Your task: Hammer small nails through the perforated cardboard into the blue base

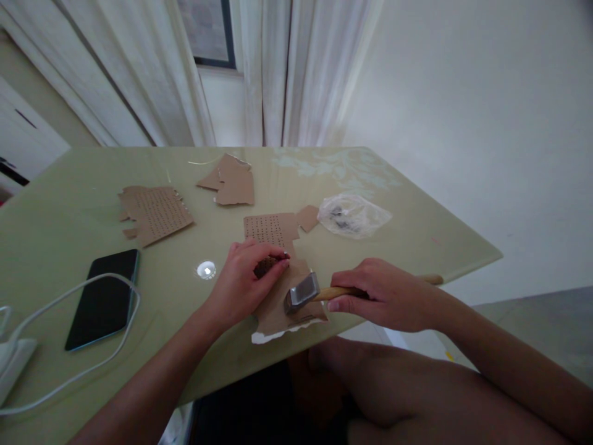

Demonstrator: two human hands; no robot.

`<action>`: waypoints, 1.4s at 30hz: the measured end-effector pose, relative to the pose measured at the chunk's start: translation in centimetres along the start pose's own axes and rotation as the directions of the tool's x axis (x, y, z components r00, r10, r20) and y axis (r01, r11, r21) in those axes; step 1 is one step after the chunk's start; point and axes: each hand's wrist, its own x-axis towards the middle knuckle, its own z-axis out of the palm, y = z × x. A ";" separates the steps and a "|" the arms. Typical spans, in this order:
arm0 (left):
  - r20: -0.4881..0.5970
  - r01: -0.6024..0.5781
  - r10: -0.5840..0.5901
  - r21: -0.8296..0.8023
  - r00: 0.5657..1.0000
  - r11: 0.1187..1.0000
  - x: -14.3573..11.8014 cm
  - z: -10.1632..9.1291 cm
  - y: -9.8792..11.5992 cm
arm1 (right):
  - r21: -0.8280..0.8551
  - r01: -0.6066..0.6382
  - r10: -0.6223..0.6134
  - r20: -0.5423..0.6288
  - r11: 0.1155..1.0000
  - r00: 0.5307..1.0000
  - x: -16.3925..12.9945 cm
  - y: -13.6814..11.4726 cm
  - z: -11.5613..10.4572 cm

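Observation:
My right hand (386, 293) grips the wooden handle of a hammer (302, 292), whose metal head rests low over a torn piece of brown cardboard (278, 247) punched with rows of small holes. My left hand (245, 278) lies on that cardboard, fingers pinched at a small dark spot near the middle; what it pinches is too small to tell. The cardboard lies near the front edge of a pale green glass-topped table (69, 228).
Two other torn cardboard pieces (157, 213) (229, 179) lie farther back. A clear plastic bag (354, 214) with small dark items sits to the right. A black phone (104, 296) and white cable (69, 296) lie at left. Curtains and wall behind.

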 end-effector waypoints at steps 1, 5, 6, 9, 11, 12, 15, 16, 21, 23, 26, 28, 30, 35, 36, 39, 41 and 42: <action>0.000 -0.003 0.003 -0.001 1.000 1.000 0.0 0.0 0.0 | 0.001 0.001 -0.001 0.001 1.000 1.000 0.0 0.0 0.0; -0.001 -0.007 0.007 0.000 1.000 1.000 0.0 -0.1 0.0 | 0.009 0.000 0.000 -0.004 1.000 1.000 0.0 0.1 0.1; -0.003 -0.006 0.006 -0.003 1.000 1.000 0.0 -0.1 0.0 | 0.010 -0.002 0.002 -0.004 1.000 1.000 0.0 0.1 0.2; -0.004 -0.002 0.002 -0.007 1.000 1.000 0.0 -0.2 -0.1 | 0.011 -0.005 0.005 -0.001 1.000 1.000 0.0 0.1 0.2; -0.002 0.002 -0.002 0.000 1.000 1.000 0.1 -0.2 -0.1 | 0.016 -0.004 0.004 0.002 1.000 1.000 0.0 0.1 0.2; 0.000 0.005 -0.005 0.005 1.000 1.000 0.1 -0.2 -0.1 | 0.017 -0.005 0.005 0.001 1.000 1.000 0.0 0.1 0.2; 0.010 0.009 -0.009 0.013 1.000 1.000 0.1 -0.2 0.0 | 0.014 -0.006 0.006 -0.002 1.000 1.000 0.0 0.1 0.1; 0.013 0.005 -0.005 0.014 1.000 1.000 0.1 -0.2 0.0 | 0.011 -0.001 0.001 -0.001 1.000 1.000 0.0 0.1 0.1; 0.019 -0.036 0.035 0.036 0.999 0.999 0.3 -0.2 0.1 | 0.003 -0.004 0.004 -0.012 1.000 1.000 0.0 0.0 0.1; 0.034 -0.050 0.048 0.047 0.998 0.998 0.4 -0.1 0.1 | -0.005 -0.010 0.010 -0.013 1.000 1.000 -0.1 0.0 0.1; 0.046 -0.065 0.063 0.047 0.997 0.997 0.5 -0.1 0.2 | -0.015 -0.009 0.009 -0.008 1.000 1.000 -0.1 -0.2 -0.2; 0.042 -0.065 0.063 0.035 0.997 0.997 0.5 -0.1 0.2 | -0.013 -0.005 0.005 -0.049 1.000 0.999 -0.1 -0.4 -0.5; 0.041 -0.058 0.057 0.022 0.998 0.998 0.4 -0.1 0.2 | 0.015 -0.009 0.012 -0.155 1.000 0.988 -0.1 -0.7 -0.9; 0.022 -0.095 0.096 -0.019 0.995 0.995 0.1 0.0 -0.1 | 0.038 -0.117 0.122 -0.444 0.992 0.888 -0.2 -2.1 -1.9; 0.017 -0.100 0.100 -0.025 0.995 0.995 0.1 0.0 -0.1 | 0.017 -0.141 0.133 -0.469 0.990 0.873 -0.2 -2.3 -2.1; 0.018 -0.094 0.095 -0.031 0.995 0.995 0.1 0.1 -0.2 | 0.004 -0.162 0.141 -0.509 0.987 0.849 -0.2 -2.9 -2.3; 0.025 -0.095 0.096 -0.026 0.995 0.995 0.1 0.1 -0.1 | 0.018 -0.165 0.152 -0.498 0.986 0.854 -0.1 -3.0 -2.2; 0.028 -0.097 0.097 -0.020 0.995 0.995 0.2 0.1 -0.1 | 0.011 -0.175 0.159 -0.473 0.985 0.867 -0.1 -3.0 -2.1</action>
